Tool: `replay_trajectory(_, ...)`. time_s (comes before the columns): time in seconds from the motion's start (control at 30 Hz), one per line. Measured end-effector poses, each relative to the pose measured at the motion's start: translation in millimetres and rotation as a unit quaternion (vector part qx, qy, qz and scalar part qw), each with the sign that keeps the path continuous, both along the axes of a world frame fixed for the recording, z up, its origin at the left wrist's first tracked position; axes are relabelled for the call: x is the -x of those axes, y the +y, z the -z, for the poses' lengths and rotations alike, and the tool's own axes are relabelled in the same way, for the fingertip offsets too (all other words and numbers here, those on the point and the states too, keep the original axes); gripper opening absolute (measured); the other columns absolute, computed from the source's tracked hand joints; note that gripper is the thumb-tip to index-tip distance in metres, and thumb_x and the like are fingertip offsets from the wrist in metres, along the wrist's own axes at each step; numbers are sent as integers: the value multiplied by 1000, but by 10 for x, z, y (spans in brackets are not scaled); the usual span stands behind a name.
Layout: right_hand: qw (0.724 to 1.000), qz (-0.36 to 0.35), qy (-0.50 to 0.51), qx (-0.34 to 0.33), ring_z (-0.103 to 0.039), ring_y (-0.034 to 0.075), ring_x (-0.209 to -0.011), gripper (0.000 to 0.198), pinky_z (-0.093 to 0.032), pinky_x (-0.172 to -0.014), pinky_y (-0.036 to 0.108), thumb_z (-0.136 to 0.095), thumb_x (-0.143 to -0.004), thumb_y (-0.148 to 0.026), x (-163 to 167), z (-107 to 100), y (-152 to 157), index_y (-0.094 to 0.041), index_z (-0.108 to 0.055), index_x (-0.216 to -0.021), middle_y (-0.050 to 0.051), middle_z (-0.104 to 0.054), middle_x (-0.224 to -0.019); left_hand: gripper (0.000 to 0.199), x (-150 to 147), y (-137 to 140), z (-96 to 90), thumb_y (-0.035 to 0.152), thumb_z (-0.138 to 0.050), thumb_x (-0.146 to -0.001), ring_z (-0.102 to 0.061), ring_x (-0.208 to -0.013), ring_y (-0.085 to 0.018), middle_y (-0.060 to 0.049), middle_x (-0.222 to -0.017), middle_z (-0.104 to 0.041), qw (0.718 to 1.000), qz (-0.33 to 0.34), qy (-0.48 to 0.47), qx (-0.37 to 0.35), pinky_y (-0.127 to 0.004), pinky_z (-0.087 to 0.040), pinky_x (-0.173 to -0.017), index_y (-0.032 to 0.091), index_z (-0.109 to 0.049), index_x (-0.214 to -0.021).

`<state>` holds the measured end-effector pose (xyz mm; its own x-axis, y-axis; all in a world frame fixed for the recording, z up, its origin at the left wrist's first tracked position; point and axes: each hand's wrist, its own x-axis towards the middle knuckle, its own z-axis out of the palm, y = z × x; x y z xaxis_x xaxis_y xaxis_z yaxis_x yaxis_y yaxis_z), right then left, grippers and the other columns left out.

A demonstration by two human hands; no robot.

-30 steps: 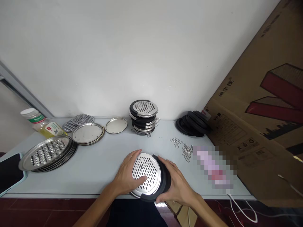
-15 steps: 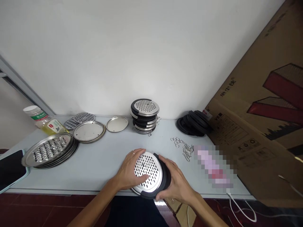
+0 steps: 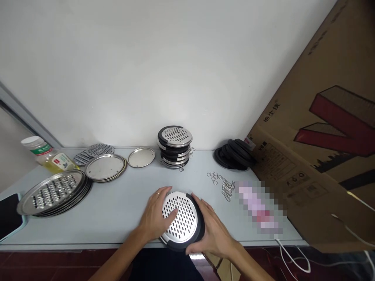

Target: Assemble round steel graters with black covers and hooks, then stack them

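At the front edge of the table I hold a round metal grater (image 3: 182, 218) with both hands, its slotted face up. My left hand (image 3: 155, 216) grips its left side, the thumb lying across the slots. A black curved rim (image 3: 199, 218) covers the grater's right edge. My right hand (image 3: 215, 230) is wrapped round that rim, fingers at the far side and thumb at the near side. Part of another metal edge shows beneath the grater at the lower left. The underside is hidden.
Behind stands a stack of black-rimmed graters (image 3: 175, 146). Bare grater discs (image 3: 55, 191) and plain metal discs (image 3: 105, 167) lie left, beside a bottle (image 3: 48, 154) and phone (image 3: 11, 214). At right are black rims (image 3: 234, 154), wire rings and clips (image 3: 227, 189), and a cardboard box (image 3: 316, 156).
The black rim sits closer against the grater's right edge, with my right hand nearer to my left. The whole view has shifted slightly.
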<state>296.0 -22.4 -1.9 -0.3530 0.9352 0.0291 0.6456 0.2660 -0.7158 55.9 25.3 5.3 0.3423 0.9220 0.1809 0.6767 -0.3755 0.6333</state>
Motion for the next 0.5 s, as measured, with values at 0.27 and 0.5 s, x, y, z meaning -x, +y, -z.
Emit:
replay_trajectory(0.27,1000,17,14,-21,-31,45,-141,146,-25,-114,66,-87,-40,-70,27,51,11,-21,-16,-157,21,-38,-153,36,84,19,-18,39,-47,-95,-64,-97,-26,-6,-106,-68,998,-54,29,-2,-46,-50,-89,24,-63,-124)
replay_trajectory(0.5,998,33,48,-25,-24,43,-145,149,-31,-115,60,-89,-43,-65,7,111,-46,-21,-5,-158,20,-22,-160,46,-21,-20,-160,37,-61,-89,-59,-121,-25,-8,-130,-62,977,-21,-190,98,-42,-47,-105,22,-55,-132)
